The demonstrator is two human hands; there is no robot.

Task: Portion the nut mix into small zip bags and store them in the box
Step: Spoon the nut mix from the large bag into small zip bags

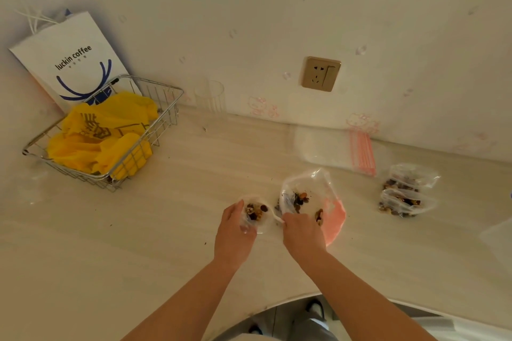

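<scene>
On the pale wooden table, my left hand holds a small clear zip bag with some nut mix in it, its mouth facing up. My right hand pinches something small and white at the edge of the large clear bag of nut mix, which lies open on a pink sheet. Two filled small bags lie to the right. A stack of empty zip bags with red strips lies by the wall. No box is recognisable apart from a wire basket at the left.
The wire basket holds yellow plastic bags. A white paper coffee bag leans on the wall behind it. A clear glass stands at the wall. A wall socket is above the table. The table's front edge curves near my legs.
</scene>
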